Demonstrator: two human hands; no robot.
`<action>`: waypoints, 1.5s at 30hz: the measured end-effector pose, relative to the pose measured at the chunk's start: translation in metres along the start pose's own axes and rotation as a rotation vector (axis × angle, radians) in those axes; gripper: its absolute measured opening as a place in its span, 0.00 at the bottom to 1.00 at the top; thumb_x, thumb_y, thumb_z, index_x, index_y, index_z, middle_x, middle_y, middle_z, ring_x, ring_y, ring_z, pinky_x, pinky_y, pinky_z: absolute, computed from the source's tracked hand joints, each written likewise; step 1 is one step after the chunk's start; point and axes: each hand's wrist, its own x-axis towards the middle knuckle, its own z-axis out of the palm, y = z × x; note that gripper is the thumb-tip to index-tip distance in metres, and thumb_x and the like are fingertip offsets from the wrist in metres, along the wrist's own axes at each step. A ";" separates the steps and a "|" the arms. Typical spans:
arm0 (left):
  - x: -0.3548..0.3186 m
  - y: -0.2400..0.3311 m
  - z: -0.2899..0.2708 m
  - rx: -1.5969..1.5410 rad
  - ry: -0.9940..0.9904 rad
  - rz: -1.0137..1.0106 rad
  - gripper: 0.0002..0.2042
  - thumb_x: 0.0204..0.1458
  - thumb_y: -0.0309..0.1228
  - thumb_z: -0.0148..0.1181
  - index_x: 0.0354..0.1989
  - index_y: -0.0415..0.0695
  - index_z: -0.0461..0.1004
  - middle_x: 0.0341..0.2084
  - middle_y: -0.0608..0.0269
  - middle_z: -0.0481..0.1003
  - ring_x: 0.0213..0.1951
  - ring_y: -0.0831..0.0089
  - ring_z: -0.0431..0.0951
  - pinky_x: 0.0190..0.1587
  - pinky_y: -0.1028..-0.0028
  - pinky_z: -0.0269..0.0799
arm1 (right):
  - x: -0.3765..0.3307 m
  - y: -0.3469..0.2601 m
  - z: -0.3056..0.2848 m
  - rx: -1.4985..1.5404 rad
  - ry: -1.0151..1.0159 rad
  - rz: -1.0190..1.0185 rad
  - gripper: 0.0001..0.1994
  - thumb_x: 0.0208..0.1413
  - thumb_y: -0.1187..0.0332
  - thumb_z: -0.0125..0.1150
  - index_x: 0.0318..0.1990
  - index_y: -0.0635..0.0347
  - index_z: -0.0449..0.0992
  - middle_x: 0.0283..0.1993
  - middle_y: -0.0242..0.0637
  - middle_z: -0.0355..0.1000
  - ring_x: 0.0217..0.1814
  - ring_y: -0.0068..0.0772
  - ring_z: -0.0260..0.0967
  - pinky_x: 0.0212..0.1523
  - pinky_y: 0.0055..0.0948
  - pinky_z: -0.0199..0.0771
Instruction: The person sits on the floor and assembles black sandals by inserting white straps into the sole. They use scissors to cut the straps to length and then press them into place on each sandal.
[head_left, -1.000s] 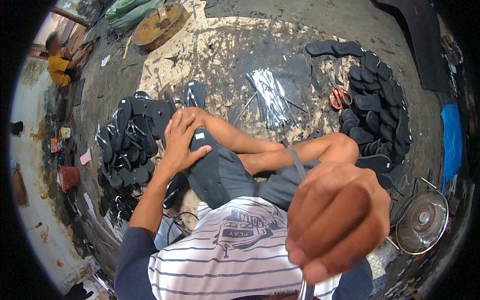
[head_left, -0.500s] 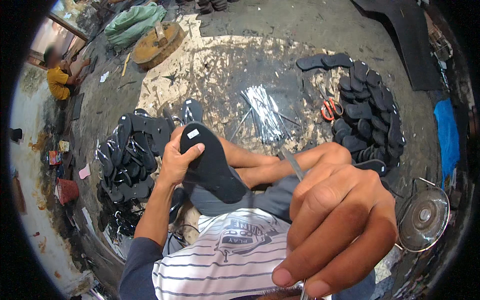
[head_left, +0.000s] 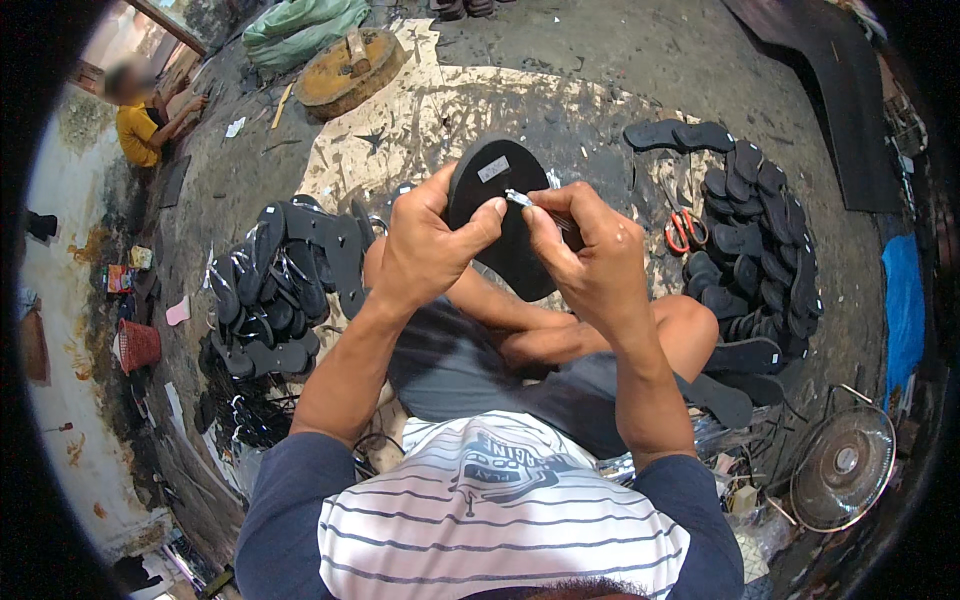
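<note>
I sit cross-legged on the floor and hold a black sandal sole upright in front of me. My left hand grips the sole's left edge, thumb pressed on its face near a small white sticker. My right hand pinches a thin metal tool whose tip meets the sole by my left thumb. Most of the tool is hidden in my fingers.
A heap of black strapped sandals lies at my left, a pile of bare black soles at my right with red-handled scissors beside it. A small fan stands at lower right. Another person in yellow sits far left.
My left hand lifted the sole from my lap up in front of me. My right hand, close to the camera before, moved forward and brought the metal tool to the sole.
</note>
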 end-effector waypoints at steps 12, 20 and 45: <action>0.005 -0.007 0.004 0.318 0.127 0.143 0.16 0.50 0.24 0.62 0.49 0.36 0.78 0.31 0.61 0.82 0.33 0.80 0.78 0.37 0.74 0.76 | 0.006 -0.004 0.011 -0.287 -0.005 -0.223 0.08 0.56 0.67 0.65 0.36 0.59 0.73 0.29 0.42 0.72 0.31 0.47 0.74 0.31 0.43 0.75; -0.006 -0.034 0.012 0.377 0.000 0.096 0.20 0.55 0.24 0.59 0.57 0.34 0.71 0.35 0.41 0.79 0.38 0.54 0.85 0.41 0.64 0.78 | -0.003 0.035 0.027 -0.411 -0.070 -0.187 0.08 0.56 0.67 0.66 0.37 0.59 0.74 0.29 0.42 0.73 0.32 0.47 0.74 0.30 0.43 0.75; 0.013 -0.039 0.017 0.445 -0.043 0.121 0.30 0.56 0.26 0.58 0.70 0.43 0.63 0.40 0.37 0.79 0.36 0.66 0.84 0.40 0.67 0.76 | 0.020 0.061 0.017 -0.295 -0.171 -0.198 0.09 0.60 0.68 0.62 0.37 0.62 0.70 0.33 0.48 0.73 0.38 0.54 0.73 0.37 0.48 0.74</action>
